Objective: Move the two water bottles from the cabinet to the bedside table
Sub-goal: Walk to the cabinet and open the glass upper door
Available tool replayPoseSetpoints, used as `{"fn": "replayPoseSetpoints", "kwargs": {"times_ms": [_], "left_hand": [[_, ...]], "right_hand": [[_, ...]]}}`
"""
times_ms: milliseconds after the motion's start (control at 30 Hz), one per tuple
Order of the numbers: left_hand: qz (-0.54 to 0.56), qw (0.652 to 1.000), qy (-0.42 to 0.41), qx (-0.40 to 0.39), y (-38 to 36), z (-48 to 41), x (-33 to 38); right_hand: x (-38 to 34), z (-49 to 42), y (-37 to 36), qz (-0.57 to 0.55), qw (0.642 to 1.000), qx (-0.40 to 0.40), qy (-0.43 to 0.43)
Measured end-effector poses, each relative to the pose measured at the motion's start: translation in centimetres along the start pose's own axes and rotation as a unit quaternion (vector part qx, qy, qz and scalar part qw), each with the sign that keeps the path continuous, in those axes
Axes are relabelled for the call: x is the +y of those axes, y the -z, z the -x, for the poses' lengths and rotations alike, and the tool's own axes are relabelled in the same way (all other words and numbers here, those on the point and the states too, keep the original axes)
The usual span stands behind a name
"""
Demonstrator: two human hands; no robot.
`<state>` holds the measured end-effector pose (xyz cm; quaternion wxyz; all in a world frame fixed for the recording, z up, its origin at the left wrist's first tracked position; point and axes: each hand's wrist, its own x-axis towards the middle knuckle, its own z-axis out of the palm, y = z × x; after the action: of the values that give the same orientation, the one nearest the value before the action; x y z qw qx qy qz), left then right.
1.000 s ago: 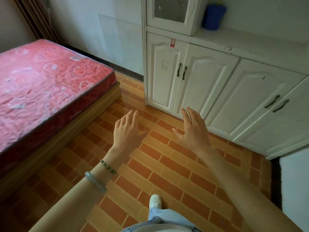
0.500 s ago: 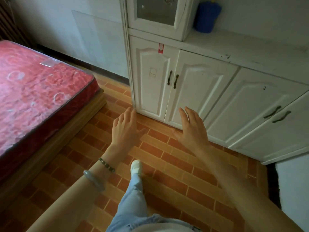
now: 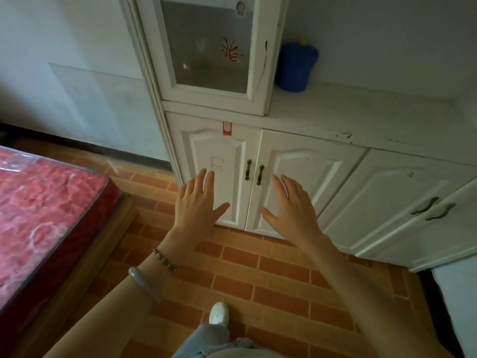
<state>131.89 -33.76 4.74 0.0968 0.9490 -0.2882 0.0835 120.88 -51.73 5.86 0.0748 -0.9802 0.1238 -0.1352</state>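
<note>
**Cabinet closed, both hands empty in front of its lower doors**

Cabinet (image 3: pixel 258 140), white, stands against the wall directly ahead of the hands. Its two lower doors are shut, and their dark handles (image 3: pixel 254 173) sit side by side at the meeting edge, just above and between the two hands. No water bottle is visible anywhere in the head view; whether the bottles are behind these doors or behind the frosted glass door (image 3: pixel 209 45) above cannot be told.

Left hand (image 3: pixel 197 202) is raised palm-down, fingers spread and thumb splayed toward the right, holding nothing. It overlaps the left lower door in the view; contact with the door cannot be confirmed. Right hand (image 3: pixel 290 208) mirrors it, fingers spread, thumb pointing toward the left hand, empty, in front of the right lower door. The hands are apart, with the door seam between them.

On the left wrist sit a dark beaded bracelet (image 3: pixel 165 260) and, further up the forearm, a pale bangle (image 3: pixel 143 284).

Above and to the right of the right hand, a blue container (image 3: pixel 295 65) stands on the white ledge (image 3: pixel 361 117) beside the glass-door unit. A red tag (image 3: pixel 227 128) is fixed at the top of the left lower door. Further right, a second pair of shut doors carries curved handles (image 3: pixel 433 208).

Below the hands lies an orange brick-pattern floor (image 3: pixel 258 275), with one white shoe (image 3: pixel 219 313) on it. To the left of the left hand is a bed with a red mattress (image 3: pixel 38 215) on a wooden base.
</note>
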Motion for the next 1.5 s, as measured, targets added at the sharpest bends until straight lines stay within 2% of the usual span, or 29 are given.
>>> {"fn": "replayPoseSetpoints", "kwargs": {"times_ms": [367, 900, 1100, 1500], "left_hand": [[0.002, 0.999, -0.047, 0.008, -2.2, -12.3, -3.0], [0.017, 0.998, -0.063, 0.012, -3.2, -16.9, -0.7], [0.028, 0.996, -0.066, 0.053, -0.7, -20.4, 1.0], [0.006, 0.965, -0.121, 0.234, 12.2, -29.0, 3.4]], "right_hand": [[1.1, -11.6, -2.7, 0.014, 1.0, 0.012, -0.024], [4.1, -15.1, -2.7, 0.007, 0.999, 0.027, -0.021], [4.8, -18.3, 0.8, 0.016, 0.997, 0.076, 0.001], [4.5, -26.9, 13.3, 0.087, 0.967, 0.232, 0.056]]}}
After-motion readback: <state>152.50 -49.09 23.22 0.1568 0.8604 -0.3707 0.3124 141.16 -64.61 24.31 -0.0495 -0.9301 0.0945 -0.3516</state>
